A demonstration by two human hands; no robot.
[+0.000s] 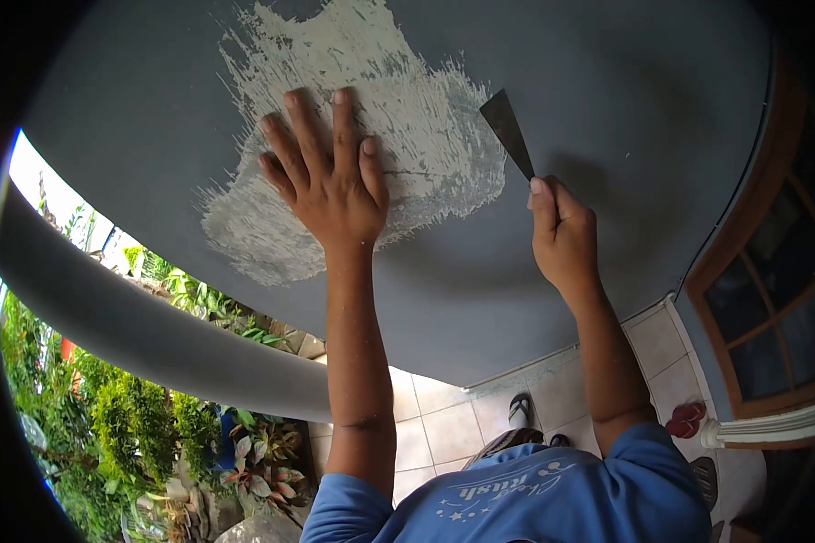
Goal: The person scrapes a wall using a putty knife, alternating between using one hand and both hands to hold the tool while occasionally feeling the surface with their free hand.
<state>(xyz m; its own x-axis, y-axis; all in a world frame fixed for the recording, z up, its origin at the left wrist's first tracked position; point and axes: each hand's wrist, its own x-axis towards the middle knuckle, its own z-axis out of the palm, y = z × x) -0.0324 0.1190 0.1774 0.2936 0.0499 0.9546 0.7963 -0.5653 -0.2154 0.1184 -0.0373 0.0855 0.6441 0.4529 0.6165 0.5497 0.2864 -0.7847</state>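
My left hand [335,185] lies with fingers spread on a rough, pale scraped patch [426,136] of the grey wall [480,299]. To its right, my right hand [563,222] is closed round a putty knife [509,131], its handle mostly hidden in the fist. The dark triangular blade points up and to the left, its wide end close to the patch's right edge. Streaky, ragged borders mark where the pale area meets the grey paint, and a thin dark line runs across it beside my left thumb.
A thick rounded grey column [181,353] curves along the left, with green plants [136,425] beyond it. At the right is a wood-framed window [770,290]. Below are the tiled floor [448,434], a sandaled foot [520,412] and red footwear [685,420].
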